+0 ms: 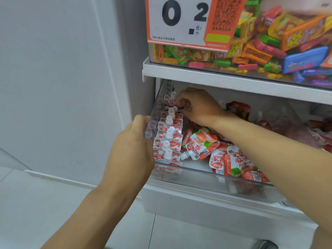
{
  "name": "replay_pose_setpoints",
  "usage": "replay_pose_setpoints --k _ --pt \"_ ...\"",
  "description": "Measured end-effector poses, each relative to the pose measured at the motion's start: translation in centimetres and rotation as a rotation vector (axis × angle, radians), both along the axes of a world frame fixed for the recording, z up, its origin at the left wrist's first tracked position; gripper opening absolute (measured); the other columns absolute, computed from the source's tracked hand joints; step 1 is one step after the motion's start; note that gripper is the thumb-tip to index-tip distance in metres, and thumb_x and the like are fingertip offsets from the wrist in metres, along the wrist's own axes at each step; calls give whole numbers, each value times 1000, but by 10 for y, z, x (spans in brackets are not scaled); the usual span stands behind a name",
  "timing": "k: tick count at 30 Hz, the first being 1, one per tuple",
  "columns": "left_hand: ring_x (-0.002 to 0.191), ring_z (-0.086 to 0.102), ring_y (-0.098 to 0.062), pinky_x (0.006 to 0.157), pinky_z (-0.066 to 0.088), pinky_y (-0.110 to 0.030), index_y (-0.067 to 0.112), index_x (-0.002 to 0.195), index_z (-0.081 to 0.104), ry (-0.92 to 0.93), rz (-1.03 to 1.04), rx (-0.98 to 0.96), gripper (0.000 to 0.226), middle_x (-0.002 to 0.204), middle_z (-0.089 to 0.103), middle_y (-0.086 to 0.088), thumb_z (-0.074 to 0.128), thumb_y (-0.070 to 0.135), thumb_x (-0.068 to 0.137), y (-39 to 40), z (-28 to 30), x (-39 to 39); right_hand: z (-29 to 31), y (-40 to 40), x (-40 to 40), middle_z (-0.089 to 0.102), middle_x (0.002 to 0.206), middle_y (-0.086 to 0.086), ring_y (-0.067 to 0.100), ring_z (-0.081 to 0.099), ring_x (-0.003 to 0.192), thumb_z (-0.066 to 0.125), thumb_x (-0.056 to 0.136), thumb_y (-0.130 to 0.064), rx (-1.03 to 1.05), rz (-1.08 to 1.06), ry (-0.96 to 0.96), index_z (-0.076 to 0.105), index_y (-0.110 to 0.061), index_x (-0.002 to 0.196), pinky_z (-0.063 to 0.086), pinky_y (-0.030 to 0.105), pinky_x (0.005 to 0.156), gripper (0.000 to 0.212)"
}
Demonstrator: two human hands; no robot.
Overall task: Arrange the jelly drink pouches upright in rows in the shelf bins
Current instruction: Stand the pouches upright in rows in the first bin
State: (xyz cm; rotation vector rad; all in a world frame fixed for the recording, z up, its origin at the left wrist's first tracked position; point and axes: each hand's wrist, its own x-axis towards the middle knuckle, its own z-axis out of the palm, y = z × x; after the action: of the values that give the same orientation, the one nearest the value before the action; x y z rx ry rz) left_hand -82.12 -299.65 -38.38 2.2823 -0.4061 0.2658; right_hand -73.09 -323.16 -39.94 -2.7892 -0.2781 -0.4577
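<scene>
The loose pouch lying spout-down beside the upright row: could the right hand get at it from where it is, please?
Probably yes: the loose pouch lies uncovered just below the right hand, with nothing between them.

Two hands were counted: the left hand [133, 150] and the right hand [195, 106]. Two clear bins were seen, the lower bin [206, 178] and the upper bin [269, 76]. In the upright row of pouches [168, 137], about seven white spouts could be made out. At least three loose pouches [203, 144] were counted lying flat; those behind were too blurred to number. One price sign [190, 20] was counted. The mixed candies [269, 44] were too many to count.
</scene>
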Motion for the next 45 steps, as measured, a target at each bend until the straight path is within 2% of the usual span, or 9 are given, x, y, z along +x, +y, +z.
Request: replay_pose_setpoints --k 5,11,20,24,27,30,35,39,45 --pt "86 62 -19 71 53 -35 26 113 53 -14 20 17 30 99 64 8 55 7 90 -1 0 1 2 0 15 57 122 7 29 55 112 57 93 -5 -156 36 163 61 -23 132 35 28 81 43" --pt "82 61 -20 69 52 -37 26 107 51 -15 44 18 28 96 65 5 54 6 88 -4 0 3 3 -1 19 50 126 7 31 53 113 59 94 -9 -294 59 141 63 -26 127 29 27 75 38" --pt "82 59 -19 68 49 -34 25 106 49 -15 45 24 29 98 65 5 53 3 87 -6 0 5 -3 -12 25 66 113 7 26 60 104 56 98 -21 113 11 28 64 -16 114 46 33 85 18" --pt "82 58 -19 67 47 -33 25 106 47 -8 51 40 28 100 64 5 54 4 88 -6 -1 7 -1 -9 30 65 117 8 26 60 108 53 99 -21 138 -20 79 60 -16 115 48 39 92 18" --pt "83 59 -22 70 51 -40 25 107 48 -8 54 35 30 100 65 2 53 3 88 -5 -1 7 3 -9 29 63 118 12 29 61 105 53 100 -23 82 -25 157 53 -13 123 46 33 85 26" --pt "82 59 -21 70 50 -38 24 106 48 -3 49 29 29 100 65 3 53 3 88 -6 1 6 0 -8 24 62 110 8 26 61 97 66 93 -25 111 -43 165 50 -11 123 41 29 80 38" --pt "81 59 -22 68 50 -38 25 104 47 -9 53 38 27 100 65 2 54 4 88 -7 1 6 -11 -3 28 64 89 1 23 64 85 82 77 -21 253 -172 128 52 -19 100 52 37 82 39" --pt "81 60 -23 68 51 -41 24 103 47 -9 52 42 25 101 65 1 55 5 89 -8 2 5 -7 0 34 63 112 11 27 60 104 84 73 -35 228 -301 208 55 -7 113 42 28 81 57" --pt "83 60 -24 68 49 -38 23 106 48 -7 45 53 27 103 65 1 54 5 88 -7 2 5 -6 9 38 64 118 9 28 60 112 76 83 -28 187 -409 243 63 -9 111 42 28 84 36"
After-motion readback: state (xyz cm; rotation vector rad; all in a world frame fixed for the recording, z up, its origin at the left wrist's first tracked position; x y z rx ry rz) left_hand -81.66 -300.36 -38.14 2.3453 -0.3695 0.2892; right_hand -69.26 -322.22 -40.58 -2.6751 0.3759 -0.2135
